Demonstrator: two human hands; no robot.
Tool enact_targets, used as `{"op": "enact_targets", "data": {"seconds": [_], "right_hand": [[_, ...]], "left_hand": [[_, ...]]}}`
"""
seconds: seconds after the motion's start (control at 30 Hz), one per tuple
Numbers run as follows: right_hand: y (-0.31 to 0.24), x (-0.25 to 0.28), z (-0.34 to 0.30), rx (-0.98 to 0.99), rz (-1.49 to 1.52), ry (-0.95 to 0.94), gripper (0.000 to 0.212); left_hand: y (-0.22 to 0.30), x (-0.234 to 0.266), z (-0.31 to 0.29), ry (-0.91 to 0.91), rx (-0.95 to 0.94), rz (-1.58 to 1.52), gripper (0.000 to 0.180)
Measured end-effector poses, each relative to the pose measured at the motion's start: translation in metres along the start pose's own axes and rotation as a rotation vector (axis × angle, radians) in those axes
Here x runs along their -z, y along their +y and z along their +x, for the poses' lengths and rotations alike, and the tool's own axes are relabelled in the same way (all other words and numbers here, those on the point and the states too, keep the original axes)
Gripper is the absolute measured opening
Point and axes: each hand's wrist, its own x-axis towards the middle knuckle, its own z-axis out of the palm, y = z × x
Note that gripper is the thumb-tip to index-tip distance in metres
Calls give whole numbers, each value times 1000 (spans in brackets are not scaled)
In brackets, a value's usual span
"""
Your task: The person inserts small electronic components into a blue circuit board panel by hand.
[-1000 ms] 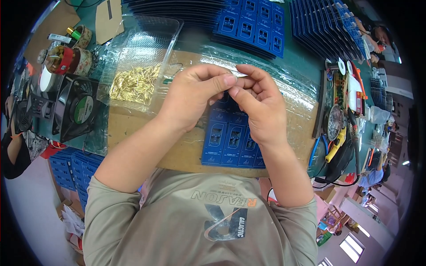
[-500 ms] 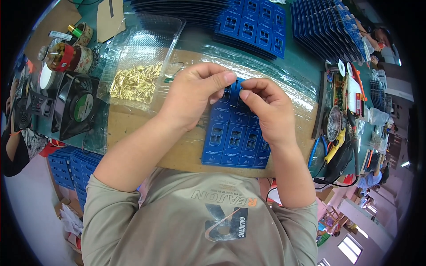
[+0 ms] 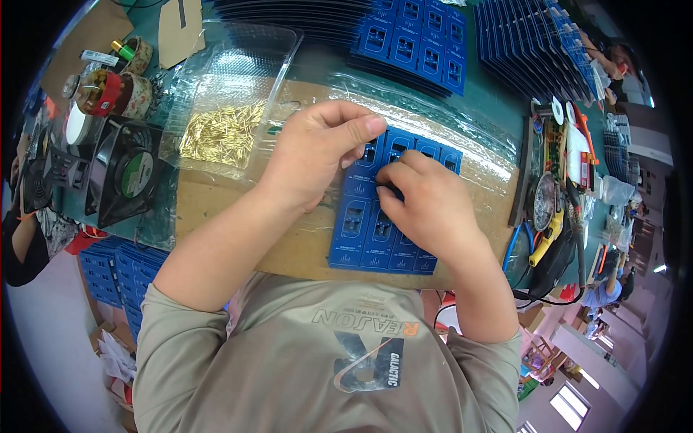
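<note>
A blue panel of circuit boards (image 3: 354, 238), printed in repeated rectangles with small cutouts, lies on the brown work surface before me. Over its far left corner is my left hand (image 3: 317, 144), thumb and forefinger pinched together; whatever they hold is hidden. My right hand (image 3: 433, 206) rests on the middle of the panel, its fingers curled down and drawn together. What sits between those fingertips cannot be made out. Left of my left hand, a clear plastic tray (image 3: 274, 83) holds a heap of thin brass-coloured pins (image 3: 220, 137).
Stacks of similar blue panels (image 3: 408, 43) stand at the back, with another stack (image 3: 534, 47) at the far right. A black fan (image 3: 130, 169) and a jar (image 3: 101, 94) are at left. Yellow-handled pliers (image 3: 546, 238) and other tools lie at right.
My right hand has come from the panel's far edge toward me, down onto its middle, uncovering the far right part. My left hand has stayed in place, still pinched.
</note>
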Motion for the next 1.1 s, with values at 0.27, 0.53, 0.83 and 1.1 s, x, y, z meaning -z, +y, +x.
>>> {"op": "enact_targets", "data": {"seconds": [0.27, 0.53, 0.83, 1.1], "right_hand": [[-8, 2, 7, 70, -197, -162, 6], [18, 19, 14, -110, 95, -38, 8], [32, 17, 21, -118, 203, -31, 18], [26, 11, 22, -80, 182, 14, 17]], "left_hand": [[-1, 2, 0, -3, -3, -3, 17], [2, 2, -1, 4, 0, -16, 20], [2, 3, 1, 4, 1, -26, 20], [6, 1, -1, 5, 19, -50, 17]]}}
